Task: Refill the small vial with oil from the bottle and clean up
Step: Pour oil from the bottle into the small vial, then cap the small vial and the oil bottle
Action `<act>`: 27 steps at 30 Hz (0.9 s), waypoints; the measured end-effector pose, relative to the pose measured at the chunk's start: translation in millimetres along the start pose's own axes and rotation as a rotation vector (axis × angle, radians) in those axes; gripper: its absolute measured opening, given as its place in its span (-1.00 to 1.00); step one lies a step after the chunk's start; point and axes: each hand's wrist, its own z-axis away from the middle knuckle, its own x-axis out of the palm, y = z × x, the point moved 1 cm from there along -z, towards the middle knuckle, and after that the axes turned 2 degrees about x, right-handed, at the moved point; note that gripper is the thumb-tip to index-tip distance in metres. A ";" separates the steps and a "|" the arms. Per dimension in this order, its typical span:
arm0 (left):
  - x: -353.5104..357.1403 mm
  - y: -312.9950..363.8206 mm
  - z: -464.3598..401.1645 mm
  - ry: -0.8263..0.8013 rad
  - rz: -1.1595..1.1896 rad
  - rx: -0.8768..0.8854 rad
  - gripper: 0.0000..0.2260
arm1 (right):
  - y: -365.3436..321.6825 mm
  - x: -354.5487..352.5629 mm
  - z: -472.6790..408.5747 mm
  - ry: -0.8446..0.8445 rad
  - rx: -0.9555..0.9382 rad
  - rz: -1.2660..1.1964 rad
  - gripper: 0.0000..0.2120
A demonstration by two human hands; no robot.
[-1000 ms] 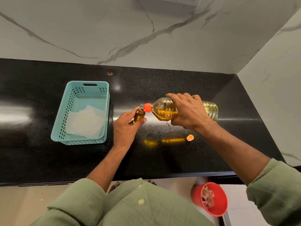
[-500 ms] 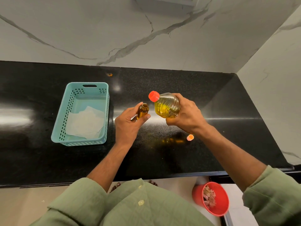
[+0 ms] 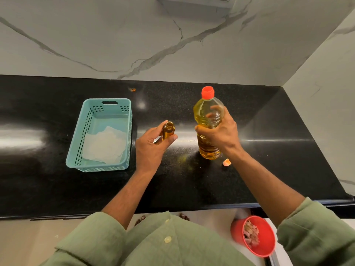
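My left hand [image 3: 151, 146] holds a small amber vial [image 3: 168, 132] upright, its mouth uncapped and facing up. To its right stands the clear oil bottle [image 3: 208, 120], upright, with yellow oil inside and an orange-red neck ring at the top. My right hand [image 3: 221, 133] grips that bottle round its middle. The bottle's base is at or just above the black counter [image 3: 192, 181]; I cannot tell if it touches. A small orange cap [image 3: 226, 162] lies on the counter just right of the bottle's base. A faint yellowish smear [image 3: 182, 160] shows on the counter between my hands.
A teal plastic basket [image 3: 76, 150] with a white tissue [image 3: 104, 146] inside stands at the left. Marble walls close the back and right. A red bin [image 3: 238, 235] with scraps sits on the floor below the counter's front edge. A tiny orange speck [image 3: 133, 89] lies near the back.
The bottle went from tilted with its mouth at the vial to upright, and moved right and down toward the counter. The vial stayed in my left hand, now apart from the bottle.
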 end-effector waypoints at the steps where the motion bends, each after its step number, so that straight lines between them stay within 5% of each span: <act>1: -0.6 -0.1 0.2 0.000 0.004 -0.001 -0.62 | 0.6 1.1 -1.9 0.020 0.009 -0.024 -0.38; 27: -11.1 1.5 -1.5 0.012 -0.051 0.000 -0.57 | 24.7 35.4 -11.5 0.108 0.012 -0.155 -0.26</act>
